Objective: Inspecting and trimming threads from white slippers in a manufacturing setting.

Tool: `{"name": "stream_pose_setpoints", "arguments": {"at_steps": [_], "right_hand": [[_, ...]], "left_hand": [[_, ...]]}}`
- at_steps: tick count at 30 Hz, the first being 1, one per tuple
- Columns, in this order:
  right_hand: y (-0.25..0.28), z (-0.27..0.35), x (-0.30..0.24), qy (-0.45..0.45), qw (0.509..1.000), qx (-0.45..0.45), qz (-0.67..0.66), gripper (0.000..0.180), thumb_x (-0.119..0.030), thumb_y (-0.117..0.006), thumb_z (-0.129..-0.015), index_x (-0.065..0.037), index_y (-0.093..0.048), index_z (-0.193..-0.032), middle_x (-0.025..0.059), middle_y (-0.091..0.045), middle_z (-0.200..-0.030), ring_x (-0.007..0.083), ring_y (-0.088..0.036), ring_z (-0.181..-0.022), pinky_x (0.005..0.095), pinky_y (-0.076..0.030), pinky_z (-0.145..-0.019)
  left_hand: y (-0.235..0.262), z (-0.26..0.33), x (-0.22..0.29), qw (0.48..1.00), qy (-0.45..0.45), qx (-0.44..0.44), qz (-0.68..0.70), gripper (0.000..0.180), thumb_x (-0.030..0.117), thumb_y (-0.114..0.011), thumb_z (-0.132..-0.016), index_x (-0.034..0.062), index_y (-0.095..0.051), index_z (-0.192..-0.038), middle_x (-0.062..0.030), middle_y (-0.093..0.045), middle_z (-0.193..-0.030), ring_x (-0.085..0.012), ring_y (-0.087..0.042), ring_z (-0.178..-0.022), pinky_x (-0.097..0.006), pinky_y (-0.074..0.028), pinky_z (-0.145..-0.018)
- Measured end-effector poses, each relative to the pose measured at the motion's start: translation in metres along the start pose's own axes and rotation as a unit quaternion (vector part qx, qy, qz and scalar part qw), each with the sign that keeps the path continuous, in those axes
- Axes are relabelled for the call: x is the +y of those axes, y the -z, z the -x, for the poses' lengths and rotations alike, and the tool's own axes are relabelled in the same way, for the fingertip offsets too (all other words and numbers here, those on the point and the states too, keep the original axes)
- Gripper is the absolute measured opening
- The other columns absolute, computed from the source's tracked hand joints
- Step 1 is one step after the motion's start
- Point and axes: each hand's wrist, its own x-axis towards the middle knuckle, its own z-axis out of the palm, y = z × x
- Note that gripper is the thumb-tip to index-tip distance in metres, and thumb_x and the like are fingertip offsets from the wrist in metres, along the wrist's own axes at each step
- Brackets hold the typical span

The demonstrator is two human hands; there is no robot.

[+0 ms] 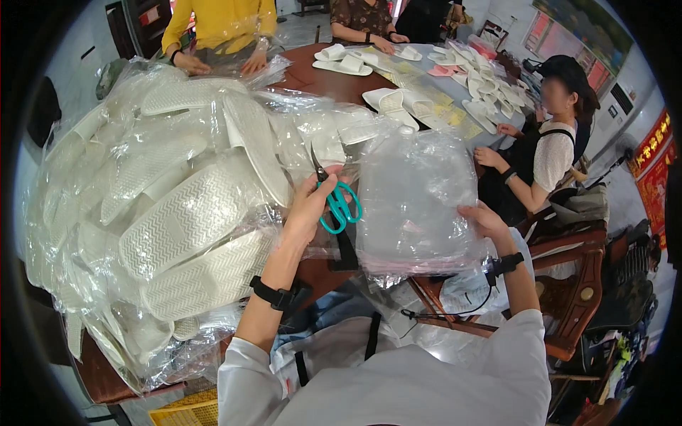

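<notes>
My left hand (310, 201) is closed around a pair of scissors (339, 207) with teal loop handles, its dark blades pointing away from me. My right hand (486, 223) grips the right edge of a stack of clear plastic bags (418, 199), thumb on top and fingers hidden underneath. The bags lie flat in front of me, shiny and wrinkled, with pinkish layers along the near edge. Left of my left hand, a big heap of white slippers (186, 213) in clear plastic wrapping covers the table; zigzag-patterned soles face up on several.
Loose white slippers (402, 105) lie on the brown table (312, 77), more on its grey far-right part. Two people sit across the table, and another person (547, 142) sits at the right. A carved wooden chair (579, 291) stands near my right elbow. A yellow basket (186, 410) is at lower left.
</notes>
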Motion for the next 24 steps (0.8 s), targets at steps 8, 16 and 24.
{"name": "stream_pose_setpoints", "arguments": {"at_steps": [8,16,24], "right_hand": [[-0.002,0.014,-0.006,0.009,0.999,0.029,0.014,0.039,-0.007,-0.065,-0.083,0.004,-0.055,-0.119,0.0055,-0.064,-0.102,0.0142,-0.060,-0.088,0.0274,-0.049,-0.078],[0.009,0.068,-0.061,0.042,0.992,0.078,0.089,0.034,0.001,-0.062,-0.080,0.002,-0.059,-0.114,0.0039,-0.065,-0.094,0.0103,-0.060,-0.081,0.0222,-0.047,-0.072],[0.046,0.115,-0.101,0.100,0.974,0.123,0.160,0.041,0.001,-0.063,-0.077,0.003,-0.057,-0.117,0.0052,-0.065,-0.098,0.0115,-0.062,-0.083,0.0252,-0.049,-0.075]], "left_hand": [[-0.013,-0.011,-0.006,0.996,0.047,-0.070,0.018,0.039,0.021,-0.050,-0.098,-0.0006,-0.047,-0.131,-0.0146,-0.062,-0.113,-0.0205,-0.064,-0.093,-0.033,-0.053,-0.083],[-0.007,-0.012,-0.015,0.998,0.030,-0.025,0.044,0.034,0.020,-0.053,-0.096,0.0014,-0.051,-0.125,-0.0118,-0.065,-0.106,-0.0187,-0.066,-0.083,-0.030,-0.054,-0.073],[-0.013,-0.003,-0.017,0.998,0.034,-0.029,0.036,0.034,0.019,-0.054,-0.096,0.0017,-0.052,-0.125,-0.0112,-0.065,-0.105,-0.0172,-0.067,-0.080,-0.027,-0.054,-0.068]]}}
